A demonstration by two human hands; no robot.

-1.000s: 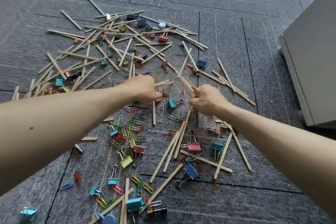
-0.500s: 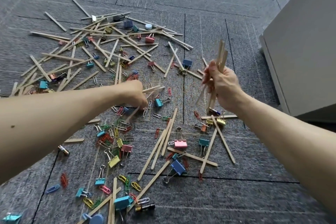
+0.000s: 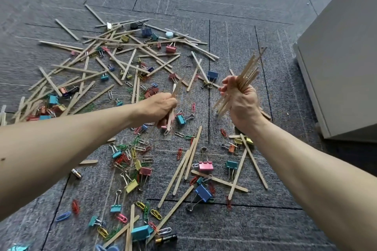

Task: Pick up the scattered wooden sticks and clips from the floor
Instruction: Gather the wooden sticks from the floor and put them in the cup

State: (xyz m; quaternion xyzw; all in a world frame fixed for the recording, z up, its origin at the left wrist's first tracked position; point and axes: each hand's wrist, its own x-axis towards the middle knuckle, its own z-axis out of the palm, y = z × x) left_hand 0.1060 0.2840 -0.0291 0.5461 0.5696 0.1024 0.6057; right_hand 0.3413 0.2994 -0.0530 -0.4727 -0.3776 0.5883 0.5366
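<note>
Many thin wooden sticks (image 3: pixel 114 61) and coloured binder and paper clips (image 3: pixel 134 161) lie scattered over the grey carpet. My right hand (image 3: pixel 242 102) is raised above the floor, shut on a bundle of several sticks (image 3: pixel 247 73) that fans up to the right. My left hand (image 3: pixel 161 108) hovers above the carpet, shut on a few sticks (image 3: pixel 176 89) that point up and right. More sticks (image 3: pixel 183 171) lie crossed below my hands, among a pink binder clip (image 3: pixel 205 166) and a blue binder clip (image 3: pixel 203 192).
A white cabinet (image 3: pixel 342 63) stands at the right, its base on the carpet. A small battery (image 3: pixel 76 173) lies at the left, another battery (image 3: pixel 166 238) near the bottom edge. A pale round cap (image 3: pixel 169 34) sits in the far pile.
My right hand lifted its stick bundle off the floor and now holds it upright. My left hand gathered sticks from the carpet and raised them towards the right hand.
</note>
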